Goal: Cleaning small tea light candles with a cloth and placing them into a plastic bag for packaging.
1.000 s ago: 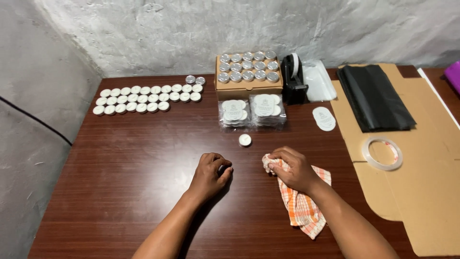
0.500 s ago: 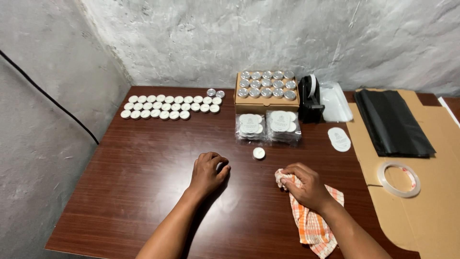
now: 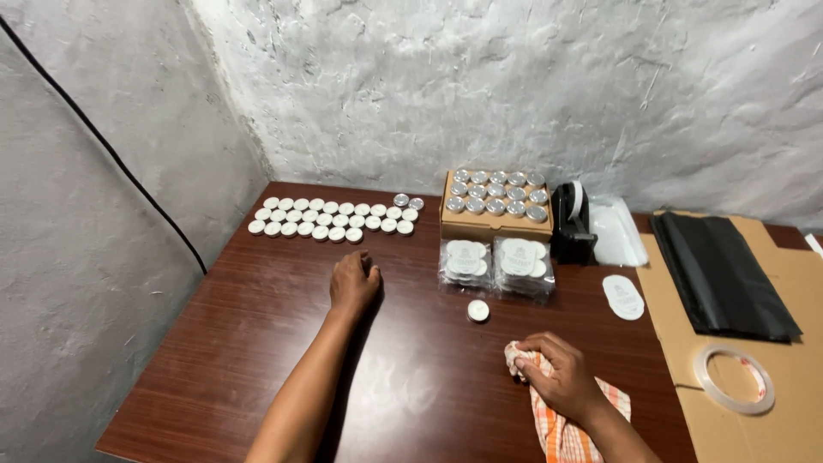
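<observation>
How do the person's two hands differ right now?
The right hand is closed around a bunched orange-and-white checked cloth; the left hand holds nothing that shows and rests on the bare brown table. The left hand reaches further out, towards the rows of small white lids; the right hand sits nearer the person, just below a single white lid. Both lie low on the table, knuckles up.

Counting: two hands, left (image 3: 354,283), right (image 3: 559,377). One orange checked cloth (image 3: 567,433). One loose white lid (image 3: 478,310). Two clear packets (image 3: 495,264). One tape roll (image 3: 734,379). One cardboard box (image 3: 493,225) of tins, sitting at twelve o'clock.
</observation>
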